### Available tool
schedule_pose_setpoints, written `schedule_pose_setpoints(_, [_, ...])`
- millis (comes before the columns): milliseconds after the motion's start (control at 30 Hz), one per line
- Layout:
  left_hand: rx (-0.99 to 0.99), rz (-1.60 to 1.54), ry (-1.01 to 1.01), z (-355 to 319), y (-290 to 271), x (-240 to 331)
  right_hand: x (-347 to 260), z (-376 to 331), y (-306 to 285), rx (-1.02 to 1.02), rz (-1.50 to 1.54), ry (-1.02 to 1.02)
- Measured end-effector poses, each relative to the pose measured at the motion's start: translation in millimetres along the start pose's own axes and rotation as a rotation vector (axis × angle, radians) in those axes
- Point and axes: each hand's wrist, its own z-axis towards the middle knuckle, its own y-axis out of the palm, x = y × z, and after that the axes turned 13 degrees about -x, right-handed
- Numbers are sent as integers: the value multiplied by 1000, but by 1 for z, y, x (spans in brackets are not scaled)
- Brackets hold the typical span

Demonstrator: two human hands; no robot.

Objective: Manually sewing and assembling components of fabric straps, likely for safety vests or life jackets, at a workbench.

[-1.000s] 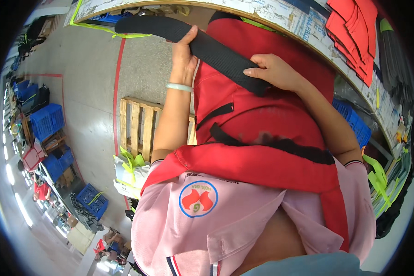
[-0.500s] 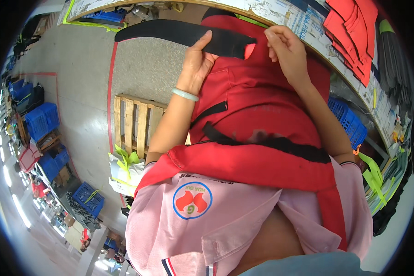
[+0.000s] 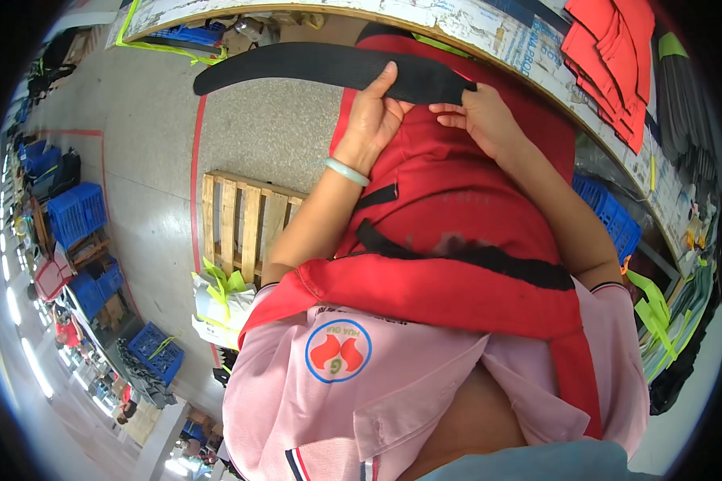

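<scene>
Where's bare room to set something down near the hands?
Bare floor lies between the black strip, the wooden pallet and the blue crates. Crowded: red fabric under both hands, red pieces stacked on the table edge.

both forearms reach forward and upward; the left hand (image 3: 371,120) lies palm down, thumb raised, while the right hand (image 3: 480,119) curls its fingers beside it.

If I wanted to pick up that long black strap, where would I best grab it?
Probably its free left end: the black strap is flat and sticks out past the red fabric, off the table edge. Pinch it across its width from the left; the left hand and right hand occupy the other end.
</scene>
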Motion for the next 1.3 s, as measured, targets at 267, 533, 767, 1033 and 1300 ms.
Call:
schedule_pose_setpoints(267, [-44, 68, 1, 0, -3, -7, 20, 15, 0, 99, -341, -88])
schedule_pose_setpoints(533, [41, -13, 60, -1, -16, 25, 11, 0, -15, 67, -496, -108])
schedule_pose_setpoints(767, [136, 74, 84, 0, -17, 34, 31, 5, -40, 43, -353, -115])
schedule_pose_setpoints(1033, [595, 299, 478, -18, -117, 167, 33, -14, -17, -115, -197, -237])
schedule_pose_setpoints(1300, [644, 246, 501, -14, -132, 159, 17, -30, -15, -147, -173, -169])
